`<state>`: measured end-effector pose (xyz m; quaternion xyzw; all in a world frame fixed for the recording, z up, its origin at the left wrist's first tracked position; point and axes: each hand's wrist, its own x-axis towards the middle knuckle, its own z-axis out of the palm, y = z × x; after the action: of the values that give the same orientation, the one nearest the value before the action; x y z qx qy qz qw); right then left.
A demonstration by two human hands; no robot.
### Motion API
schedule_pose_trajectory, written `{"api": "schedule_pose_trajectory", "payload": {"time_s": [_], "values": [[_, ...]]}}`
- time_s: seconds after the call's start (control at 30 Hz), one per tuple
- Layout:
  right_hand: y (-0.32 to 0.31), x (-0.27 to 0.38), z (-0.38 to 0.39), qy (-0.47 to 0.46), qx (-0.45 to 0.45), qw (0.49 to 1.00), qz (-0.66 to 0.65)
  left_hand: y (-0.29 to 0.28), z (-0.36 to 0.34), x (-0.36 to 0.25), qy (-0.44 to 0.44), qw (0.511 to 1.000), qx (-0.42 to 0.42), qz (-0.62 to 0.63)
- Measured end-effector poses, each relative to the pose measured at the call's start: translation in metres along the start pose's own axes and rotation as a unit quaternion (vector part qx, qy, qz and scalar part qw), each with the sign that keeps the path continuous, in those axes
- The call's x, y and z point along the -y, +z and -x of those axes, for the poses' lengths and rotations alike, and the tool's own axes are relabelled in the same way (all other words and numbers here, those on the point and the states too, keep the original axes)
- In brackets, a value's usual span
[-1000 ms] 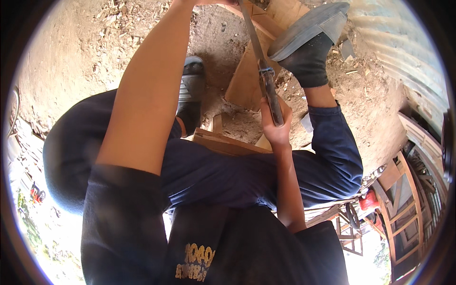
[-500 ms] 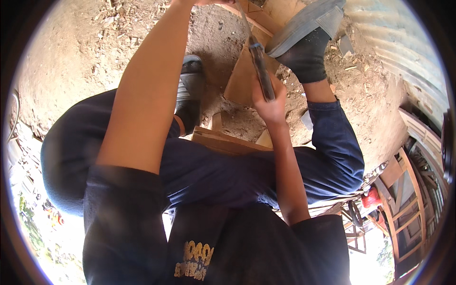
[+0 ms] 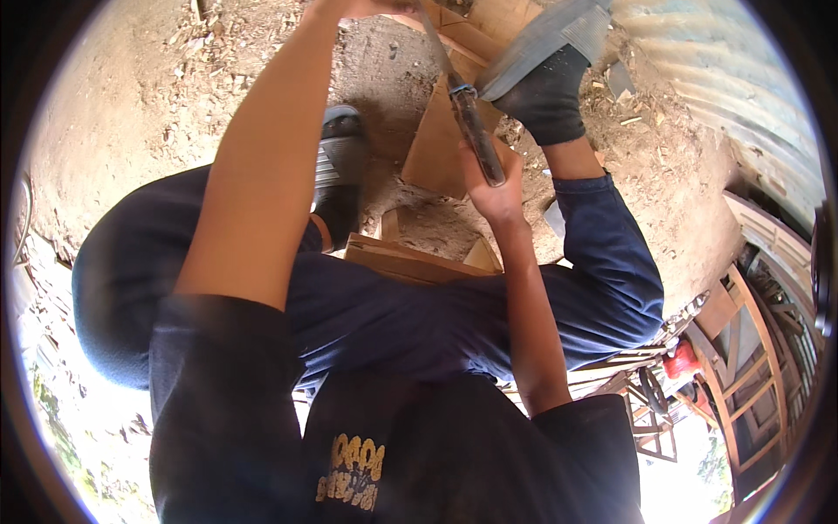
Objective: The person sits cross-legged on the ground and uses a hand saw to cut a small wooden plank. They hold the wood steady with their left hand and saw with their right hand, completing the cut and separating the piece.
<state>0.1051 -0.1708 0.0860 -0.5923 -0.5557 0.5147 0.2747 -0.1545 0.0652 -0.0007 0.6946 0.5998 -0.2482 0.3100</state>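
My right hand (image 3: pixel 496 183) is closed around the dark handle of a long, narrow-bladed tool (image 3: pixel 474 131). A blue band rings the top of that handle. The metal blade slants up and left to the picture's upper edge, where its end is cut off. Close by the blade, my left hand (image 3: pixel 377 7) reaches in at the same edge beside a wooden piece (image 3: pixel 458 37); only part of it shows, and its grip cannot be made out. My sandalled foot (image 3: pixel 550 48) lies against the wood there.
A flat brown board (image 3: pixel 434 144) lies on the dirt ground below the wood. Another wooden block (image 3: pixel 410 260) sits by my legs. My other sandal (image 3: pixel 339 157) is at the left. Corrugated metal sheeting (image 3: pixel 724 70) bounds the right side, with wooden frames (image 3: pixel 751 375) below it.
My right hand keeps its hold on the tool, whose handle top and blade have swung slightly left. Foot, wood and arms appear shifted a little left in the picture.
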Motion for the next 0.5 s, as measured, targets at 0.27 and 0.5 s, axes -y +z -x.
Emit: {"api": "schedule_pose_trajectory", "payload": {"time_s": [0.27, 0.5], "values": [[-0.002, 0.011, 0.009, -0.015, 0.002, 0.999, 0.045, 0.002, -0.003, 0.006, 0.001, 1.0, 0.006, -0.003], [0.002, 0.023, 0.003, 0.031, -0.001, 0.999, 0.008, 0.002, 0.0, 0.007, 0.007, 1.0, 0.008, -0.001]]}}
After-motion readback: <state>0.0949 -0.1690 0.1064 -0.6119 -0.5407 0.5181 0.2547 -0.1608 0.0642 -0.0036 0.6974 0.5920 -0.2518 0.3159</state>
